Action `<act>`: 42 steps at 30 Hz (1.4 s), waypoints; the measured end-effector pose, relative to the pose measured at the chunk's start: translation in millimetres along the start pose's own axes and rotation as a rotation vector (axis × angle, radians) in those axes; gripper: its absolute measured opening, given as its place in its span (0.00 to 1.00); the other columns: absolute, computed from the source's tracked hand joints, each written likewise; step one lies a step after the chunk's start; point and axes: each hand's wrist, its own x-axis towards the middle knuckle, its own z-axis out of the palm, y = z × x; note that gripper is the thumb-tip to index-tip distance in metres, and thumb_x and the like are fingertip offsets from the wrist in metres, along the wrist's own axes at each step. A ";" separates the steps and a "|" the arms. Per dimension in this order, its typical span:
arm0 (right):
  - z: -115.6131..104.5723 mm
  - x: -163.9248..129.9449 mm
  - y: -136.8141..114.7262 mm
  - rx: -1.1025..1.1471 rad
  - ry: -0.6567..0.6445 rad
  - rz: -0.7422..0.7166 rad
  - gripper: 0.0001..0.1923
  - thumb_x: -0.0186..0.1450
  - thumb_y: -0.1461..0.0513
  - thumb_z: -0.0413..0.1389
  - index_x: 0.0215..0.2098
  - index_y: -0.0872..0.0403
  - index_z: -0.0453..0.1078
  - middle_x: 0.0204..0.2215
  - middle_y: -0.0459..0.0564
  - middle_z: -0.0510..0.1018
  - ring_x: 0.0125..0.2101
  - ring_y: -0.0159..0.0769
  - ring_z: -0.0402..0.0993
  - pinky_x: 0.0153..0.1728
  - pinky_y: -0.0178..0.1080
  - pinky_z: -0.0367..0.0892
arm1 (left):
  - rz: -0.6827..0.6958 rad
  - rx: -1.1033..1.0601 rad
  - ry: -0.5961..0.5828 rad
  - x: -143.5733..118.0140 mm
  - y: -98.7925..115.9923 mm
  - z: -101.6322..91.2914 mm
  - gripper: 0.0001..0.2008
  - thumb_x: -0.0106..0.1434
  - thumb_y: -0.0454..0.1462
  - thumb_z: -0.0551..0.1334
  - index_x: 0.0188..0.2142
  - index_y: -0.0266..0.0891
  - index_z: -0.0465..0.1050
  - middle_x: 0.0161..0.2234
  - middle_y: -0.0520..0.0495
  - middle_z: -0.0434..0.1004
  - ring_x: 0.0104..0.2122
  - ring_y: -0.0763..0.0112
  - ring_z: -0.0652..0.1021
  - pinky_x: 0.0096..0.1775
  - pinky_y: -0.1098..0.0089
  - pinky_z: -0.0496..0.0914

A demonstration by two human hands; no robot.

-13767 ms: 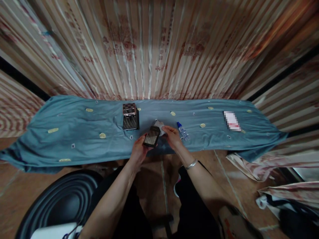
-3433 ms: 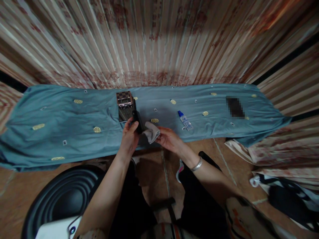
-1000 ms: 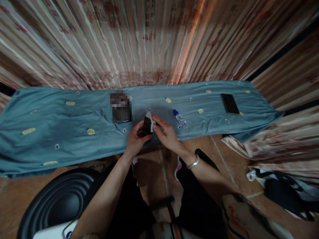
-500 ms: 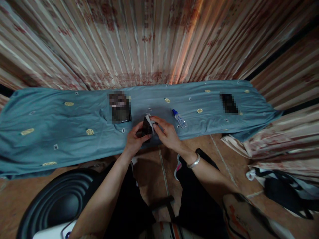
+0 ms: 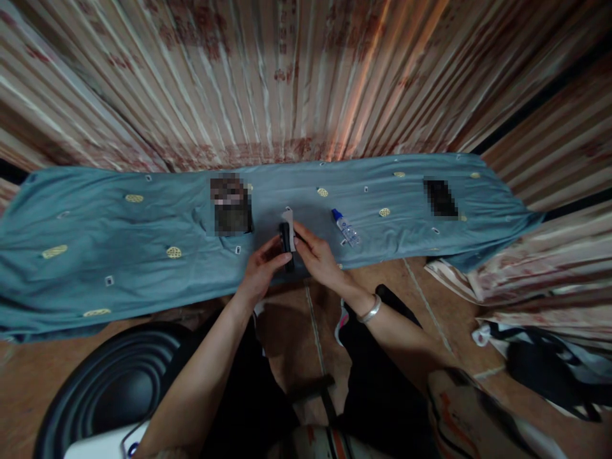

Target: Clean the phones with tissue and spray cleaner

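Over the front edge of the cloth-covered surface, my left hand grips a thin black slab, phone-like in shape and seen nearly edge-on. My right hand pinches a light grey cloth against the slab's right side. The cloth's upper end sticks out above the slab. Right of my hands lies a small clear bottle with a blue cap, on its side. Left of them, on the same surface, rests a dark, pixelated object.
A teal sheet with yellow patterns covers the long surface. Another dark pixelated object lies near its right end. Pleated curtains hang behind. A round black ridged object stands at lower left, a dark bag at lower right.
The black slab has turned from showing part of its face to nearly edge-on. The grey cloth has shifted and now stands more upright along its right side.
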 end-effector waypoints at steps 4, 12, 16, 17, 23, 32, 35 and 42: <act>8.1 -9.5 -2.5 -0.084 -0.063 -0.077 0.23 0.70 0.57 0.50 0.63 0.45 0.65 0.62 0.45 0.70 0.64 0.37 0.63 0.67 0.46 0.55 | -0.048 -0.095 0.005 1.4 4.7 -2.4 0.24 0.48 0.40 0.74 0.46 0.40 0.79 0.45 0.43 0.82 0.46 0.59 0.79 0.46 0.63 0.72; 8.7 -13.1 -3.1 -0.174 -0.085 -0.141 0.25 0.71 0.60 0.46 0.66 0.47 0.62 0.65 0.46 0.66 0.66 0.36 0.60 0.68 0.47 0.53 | -0.092 -0.165 -0.010 0.1 7.6 -3.7 0.20 0.49 0.39 0.74 0.43 0.39 0.80 0.45 0.44 0.82 0.46 0.59 0.80 0.47 0.62 0.73; 2.5 -8.3 1.0 -0.194 -0.051 -0.138 0.25 0.71 0.59 0.47 0.66 0.45 0.61 0.65 0.45 0.66 0.66 0.37 0.59 0.68 0.47 0.53 | -0.122 -0.151 -0.066 -2.9 2.9 0.7 0.21 0.48 0.40 0.74 0.42 0.38 0.80 0.44 0.43 0.83 0.45 0.58 0.80 0.48 0.60 0.73; 1.4 -7.4 1.6 -0.196 -0.040 -0.141 0.25 0.71 0.58 0.47 0.66 0.45 0.62 0.64 0.45 0.67 0.66 0.37 0.59 0.68 0.47 0.53 | -0.128 -0.152 -0.077 -3.3 1.7 1.6 0.21 0.48 0.40 0.74 0.42 0.38 0.80 0.43 0.43 0.83 0.45 0.57 0.80 0.48 0.59 0.73; 1.9 -8.6 -1.0 -0.204 -0.056 -0.185 0.24 0.73 0.59 0.46 0.66 0.46 0.61 0.65 0.46 0.66 0.67 0.38 0.58 0.69 0.47 0.52 | -0.163 -0.193 -0.079 -1.2 0.1 -0.3 0.19 0.49 0.41 0.74 0.40 0.37 0.80 0.38 0.44 0.83 0.40 0.61 0.81 0.43 0.62 0.74; 9.4 -14.8 -2.2 -0.250 -0.130 -0.251 0.26 0.72 0.64 0.44 0.68 0.46 0.58 0.67 0.45 0.63 0.67 0.35 0.57 0.69 0.46 0.54 | -0.157 -0.283 -0.025 5.4 4.8 -7.2 0.14 0.53 0.39 0.72 0.40 0.39 0.80 0.36 0.49 0.83 0.35 0.70 0.80 0.37 0.71 0.72; 7.6 -14.1 -2.2 -0.258 -0.115 -0.259 0.27 0.72 0.64 0.44 0.68 0.46 0.58 0.67 0.46 0.62 0.67 0.35 0.57 0.69 0.46 0.54 | -0.172 -0.268 -0.028 3.0 4.5 -4.9 0.13 0.52 0.38 0.72 0.38 0.38 0.80 0.35 0.49 0.83 0.32 0.71 0.79 0.35 0.71 0.73; -0.4 -7.0 5.2 -0.284 -0.067 -0.219 0.26 0.72 0.62 0.44 0.68 0.47 0.57 0.66 0.47 0.63 0.67 0.36 0.57 0.68 0.48 0.54 | -0.206 -0.236 -0.059 -5.2 2.4 4.8 0.14 0.50 0.37 0.73 0.37 0.35 0.80 0.36 0.45 0.83 0.38 0.64 0.81 0.41 0.67 0.74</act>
